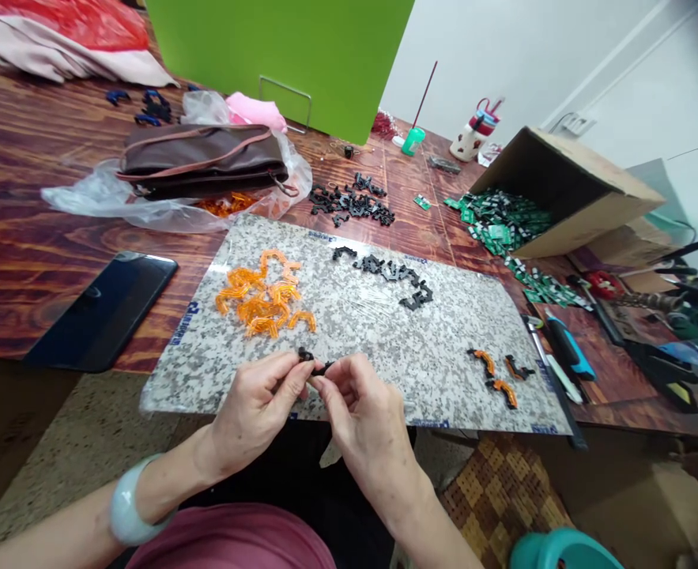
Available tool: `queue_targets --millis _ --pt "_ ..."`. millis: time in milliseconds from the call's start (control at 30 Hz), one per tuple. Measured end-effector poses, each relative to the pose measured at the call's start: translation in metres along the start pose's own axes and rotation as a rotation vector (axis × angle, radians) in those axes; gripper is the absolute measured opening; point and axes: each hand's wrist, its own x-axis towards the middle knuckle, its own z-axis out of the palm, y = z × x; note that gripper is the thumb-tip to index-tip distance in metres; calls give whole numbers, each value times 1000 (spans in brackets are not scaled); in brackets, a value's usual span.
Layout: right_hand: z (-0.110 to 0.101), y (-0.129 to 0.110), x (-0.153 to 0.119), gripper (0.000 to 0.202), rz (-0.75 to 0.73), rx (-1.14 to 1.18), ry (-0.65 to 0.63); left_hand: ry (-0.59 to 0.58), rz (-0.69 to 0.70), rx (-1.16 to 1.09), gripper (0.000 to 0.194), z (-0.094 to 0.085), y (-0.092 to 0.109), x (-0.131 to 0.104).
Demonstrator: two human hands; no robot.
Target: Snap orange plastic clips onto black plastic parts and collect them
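at wood-grained table, before green panel, worked over speckled board. held small black part, pinched narrowly between fingertips of left hand and right hand, over board's near edge. saw orange pieces heaped left, black pieces farther back, few orange-and-black pieces at right.

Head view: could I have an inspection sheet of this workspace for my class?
Surface: speckled board on wooden table.
Job's things: piled orange pieces, black pieces on and beyond the board, three orange-and-black pieces at right.
Clutter: brown bag, dark flat device, blue tool.
Hands: left hand and right hand pinch a small black piece.
Cables: thin cable by the wall socket.
Surroundings: green panel, white wall, open carton with green circuit boards.
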Motion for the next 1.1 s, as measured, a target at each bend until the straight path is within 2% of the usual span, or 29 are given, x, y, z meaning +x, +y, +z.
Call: queue_targets --millis 300,500,600,700,767,833,900,1000,1100 --pt "-7 -1 0 8 26 -32 -30 -5 124 74 32 1 -1 -1" --pt "-16 2 5 13 -37 -213 -111 -72 167 101 31 0 -3 1" --pt "-26 4 9 14 -160 -398 -175 -108 166 106 30 0 -3 3" --pt "-35 5 15 13 -397 -612 -238 -148 152 103 31 -1 -3 5" --pt "-39 7 18 21 -550 -734 -274 -178 140 102 31 -3 -2 7" --pt "-42 10 21 28 -635 -777 -290 -204 133 95 32 -5 -1 9" --pt "-41 17 22 34 -661 -742 -252 -230 120 74 32 -8 0 10" --pt "-37 30 20 43 -666 -609 -84 -270 42 17 34 -9 1 11" --pt "-30 39 14 43 -606 -457 69 -258 -87 -63 35 -8 0 9"
